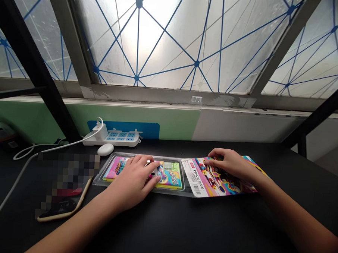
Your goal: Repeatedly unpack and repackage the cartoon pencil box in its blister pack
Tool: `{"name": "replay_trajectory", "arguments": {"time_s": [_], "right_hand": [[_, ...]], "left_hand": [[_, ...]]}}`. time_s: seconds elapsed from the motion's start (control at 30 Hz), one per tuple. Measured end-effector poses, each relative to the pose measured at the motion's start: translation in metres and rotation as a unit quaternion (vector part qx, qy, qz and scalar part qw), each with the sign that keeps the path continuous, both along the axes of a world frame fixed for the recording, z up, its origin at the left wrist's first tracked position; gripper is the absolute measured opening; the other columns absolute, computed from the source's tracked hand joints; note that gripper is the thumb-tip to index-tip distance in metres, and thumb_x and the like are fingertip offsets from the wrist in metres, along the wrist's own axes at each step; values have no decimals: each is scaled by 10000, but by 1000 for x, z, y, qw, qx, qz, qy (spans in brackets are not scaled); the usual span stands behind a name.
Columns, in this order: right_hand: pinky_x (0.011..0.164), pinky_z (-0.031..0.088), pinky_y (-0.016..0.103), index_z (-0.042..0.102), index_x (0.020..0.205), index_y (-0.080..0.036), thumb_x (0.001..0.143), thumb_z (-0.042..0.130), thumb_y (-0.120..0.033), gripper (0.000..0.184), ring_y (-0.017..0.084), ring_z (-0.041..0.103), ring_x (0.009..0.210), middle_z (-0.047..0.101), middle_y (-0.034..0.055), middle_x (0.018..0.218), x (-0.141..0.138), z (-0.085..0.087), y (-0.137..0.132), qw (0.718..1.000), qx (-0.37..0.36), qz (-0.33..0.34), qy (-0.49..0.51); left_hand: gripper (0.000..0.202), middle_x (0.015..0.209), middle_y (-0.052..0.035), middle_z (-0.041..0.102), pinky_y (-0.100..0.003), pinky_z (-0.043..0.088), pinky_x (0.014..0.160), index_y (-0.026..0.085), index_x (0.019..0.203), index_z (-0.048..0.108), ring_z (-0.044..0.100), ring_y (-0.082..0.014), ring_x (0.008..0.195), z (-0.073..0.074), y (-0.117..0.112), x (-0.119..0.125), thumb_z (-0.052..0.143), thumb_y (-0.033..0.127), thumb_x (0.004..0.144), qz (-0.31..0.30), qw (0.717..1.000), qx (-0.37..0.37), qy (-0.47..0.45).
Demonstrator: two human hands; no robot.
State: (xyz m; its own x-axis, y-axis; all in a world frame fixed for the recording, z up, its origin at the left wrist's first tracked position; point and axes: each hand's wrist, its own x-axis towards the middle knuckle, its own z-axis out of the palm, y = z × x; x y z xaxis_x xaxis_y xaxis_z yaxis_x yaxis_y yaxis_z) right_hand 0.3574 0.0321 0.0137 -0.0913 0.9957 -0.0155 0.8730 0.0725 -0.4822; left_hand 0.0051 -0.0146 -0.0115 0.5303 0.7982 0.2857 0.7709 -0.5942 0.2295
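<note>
Card (200,180) folded open under flat right hand (229,164); left hand (135,177) covers pencil box (171,175), unlifted from tray (171,190); grip unclear.

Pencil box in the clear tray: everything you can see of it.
The pencil box is a flat rectangle with a glossy, colourful print: pink, yellow, green, the word SPORT near its right end. It lies flat in a clear plastic tray on the black table. The left hand rests on its middle, hiding part of the face. The printed backing card lies to its right, under the right hand.
</note>
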Motion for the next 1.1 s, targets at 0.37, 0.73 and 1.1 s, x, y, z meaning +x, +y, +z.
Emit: {"name": "replay_trajectory", "arguments": {"time_s": [0.37,0.73,1.1], "right_hand": [[501,383,272,686,816,-233,772,666,-652,422,178,580,601,661,8,683,-27,-9,-11,999,3,-15,45],[512,378,271,714,807,-230,743,693,-686,461,176,571,609,652,2,669,6,-6,5,1000,9,-2,13],[521,386,270,694,821,-221,775,675,-645,427,175,581,627,672,11,715,-19,-2,-9,998,13,-16,56]], "left_hand": [[347,1350,-92,585,-528,420,1059,274,1306,613,507,-313,1238,0,-2,5,495,423,1016,18,999,-11,-28],[394,1389,-80,568,-514,403,1071,287,1367,573,488,-312,1280,-2,2,0,477,447,1019,11,1000,-9,1],[384,1373,-97,571,-536,407,1068,259,1354,583,488,-316,1264,-1,0,2,487,421,1020,16,1000,-11,-10]]}}
